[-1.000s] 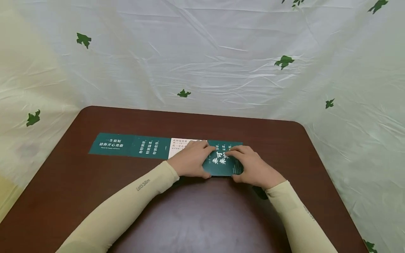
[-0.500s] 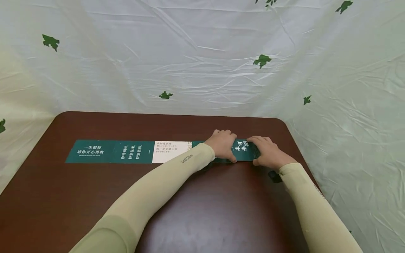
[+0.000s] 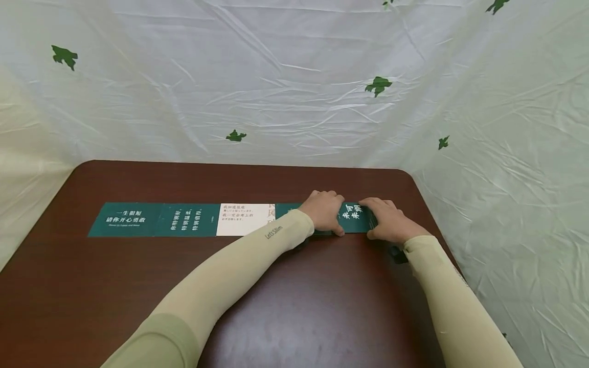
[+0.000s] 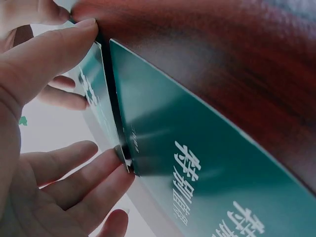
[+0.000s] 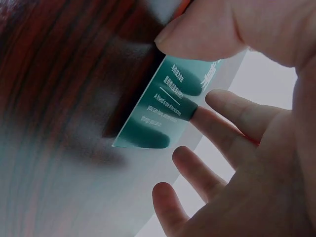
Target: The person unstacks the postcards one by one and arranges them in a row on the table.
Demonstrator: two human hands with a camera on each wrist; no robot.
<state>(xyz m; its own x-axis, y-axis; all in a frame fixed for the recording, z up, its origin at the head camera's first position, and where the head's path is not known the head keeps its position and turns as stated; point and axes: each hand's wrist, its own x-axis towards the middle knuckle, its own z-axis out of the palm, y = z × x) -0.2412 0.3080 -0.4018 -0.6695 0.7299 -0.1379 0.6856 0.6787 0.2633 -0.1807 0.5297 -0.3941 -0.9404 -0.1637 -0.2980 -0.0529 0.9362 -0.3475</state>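
My left hand (image 3: 324, 212) and right hand (image 3: 391, 221) hold a green card (image 3: 352, 217) with white writing at the right end of a row of cards. In the left wrist view the left thumb is at the card's near corner and fingertips (image 4: 118, 160) meet its far edge. A dark gap runs between it and the neighbouring green card (image 4: 163, 128), which the left hand and forearm partly hide in the head view. The right wrist view shows the right thumb at the held card's near edge and a fingertip (image 5: 197, 116) at its far edge.
Leftward on the brown table (image 3: 276, 317) the row continues with a white card (image 3: 246, 220), a green card (image 3: 186, 220) and another green card (image 3: 124, 220) at the far left. White sheeting (image 3: 299, 102) with green leaf shapes hangs behind the table.
Both hands have carried the green card rightward from over the neighbouring card to the row's right end. Over the last half second they have hardly moved; the head view has shifted slightly.
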